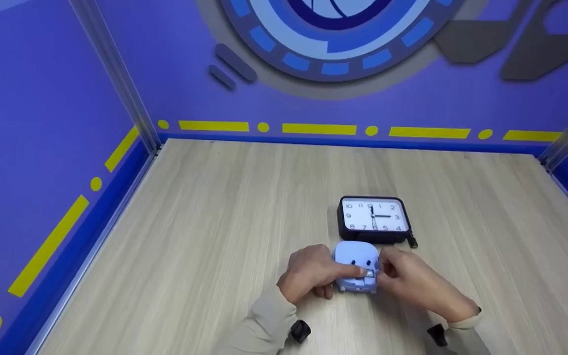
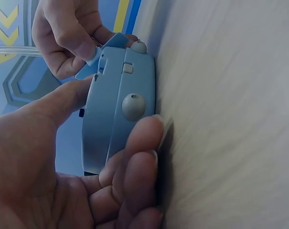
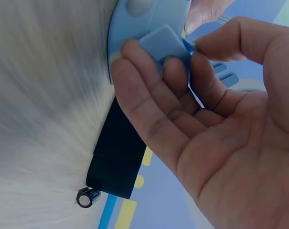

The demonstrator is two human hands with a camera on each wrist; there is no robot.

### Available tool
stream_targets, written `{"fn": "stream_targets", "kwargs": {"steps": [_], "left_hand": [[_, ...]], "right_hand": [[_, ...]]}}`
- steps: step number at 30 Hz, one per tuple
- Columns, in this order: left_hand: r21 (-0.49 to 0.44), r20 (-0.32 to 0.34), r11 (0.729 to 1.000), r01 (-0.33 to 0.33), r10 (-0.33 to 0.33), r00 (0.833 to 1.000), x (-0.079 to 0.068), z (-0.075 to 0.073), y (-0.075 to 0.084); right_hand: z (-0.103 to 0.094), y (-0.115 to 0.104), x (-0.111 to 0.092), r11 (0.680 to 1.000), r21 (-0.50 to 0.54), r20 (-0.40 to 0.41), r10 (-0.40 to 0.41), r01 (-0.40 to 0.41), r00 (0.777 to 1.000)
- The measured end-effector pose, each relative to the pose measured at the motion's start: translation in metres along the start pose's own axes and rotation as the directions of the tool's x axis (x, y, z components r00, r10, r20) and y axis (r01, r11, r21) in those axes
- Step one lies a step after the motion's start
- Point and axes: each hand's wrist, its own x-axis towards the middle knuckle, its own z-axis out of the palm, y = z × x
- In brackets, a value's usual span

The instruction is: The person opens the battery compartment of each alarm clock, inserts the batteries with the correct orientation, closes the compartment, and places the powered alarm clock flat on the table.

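Head view: the blue gadget lies on the bench just this side of a black clock, left grip curled round one side, thumb across the front. Left wrist: those fingers hug it near the grey knob. Right wrist: the right grip is nearly closed, pinching a small blue flap.
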Motion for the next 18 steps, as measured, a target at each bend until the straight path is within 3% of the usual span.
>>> {"fn": "stream_targets", "kwargs": {"steps": [12, 18], "left_hand": [[0.031, 0.044, 0.999, -0.017, 0.016, 0.999, 0.0081, -0.0003, -0.0013], [0.061, -0.012, 0.998, -0.006, 0.007, 1.000, 0.0079, 0.0036, 0.0021]], "right_hand": [[-0.0023, 0.0009, 0.0007, 0.999, 0.006, 0.023, 0.050, -0.050, 0.998], [-0.0023, 0.0006, -0.0001, 0.999, 0.004, 0.017, 0.049, -0.049, 0.999]]}}
